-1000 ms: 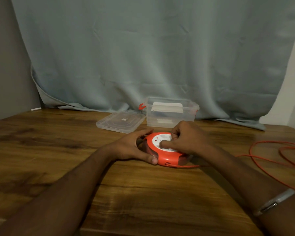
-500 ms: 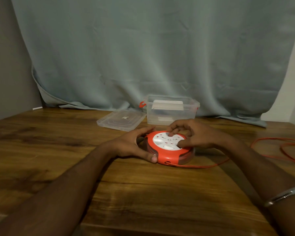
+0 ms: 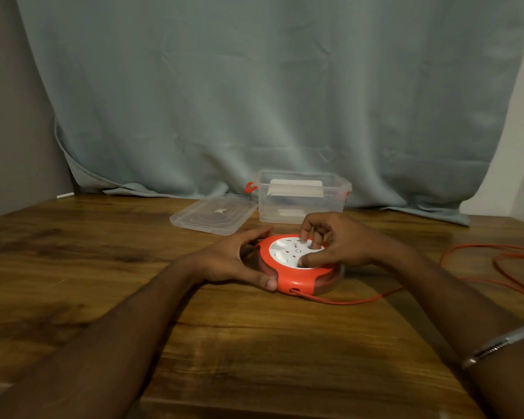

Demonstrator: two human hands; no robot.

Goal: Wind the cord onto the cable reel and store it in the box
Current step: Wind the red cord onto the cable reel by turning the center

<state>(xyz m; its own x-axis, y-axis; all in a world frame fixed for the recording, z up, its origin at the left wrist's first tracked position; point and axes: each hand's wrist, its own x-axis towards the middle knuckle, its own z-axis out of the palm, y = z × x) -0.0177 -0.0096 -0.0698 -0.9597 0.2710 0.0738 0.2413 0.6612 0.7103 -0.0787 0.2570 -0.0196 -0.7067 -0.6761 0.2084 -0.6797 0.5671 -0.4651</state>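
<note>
Here's the cable reel (image 3: 297, 267), flat on the tabletop (image 3: 103, 282) at dead centre, round, so no long axis of its own; its axle points straight up. The left hand (image 3: 233, 261) comes in from nine o'clock and cups the orange rim, thumb curled onto the near edge, fingers wrapped round the far side: that grip is clamped on the housing. The right hand (image 3: 342, 243) arrives from three o'clock, fingertips (image 3: 304, 235) down on the white socket face and thumb pressing its near edge, a curled grip pinching the turning disc.

Now the relation that matters: the cord (image 3: 360, 301) leaves the reel at about five o'clock, low on the near side, and trails away toward three o'clock into loose loops (image 3: 502, 261) at the right edge. So the slack lies on the right hand's side, and my read is the disc must keep turning to draw it in; plenty is left out.

The box (image 3: 303, 198) waits at twelve o'clock, just behind the reel, open, with its lid (image 3: 212, 214) lying flat beside it at eleven.

Count: one reel, one cord, one box, one lid, two hands, one bracelet (image 3: 496, 346) on the right wrist.
</note>
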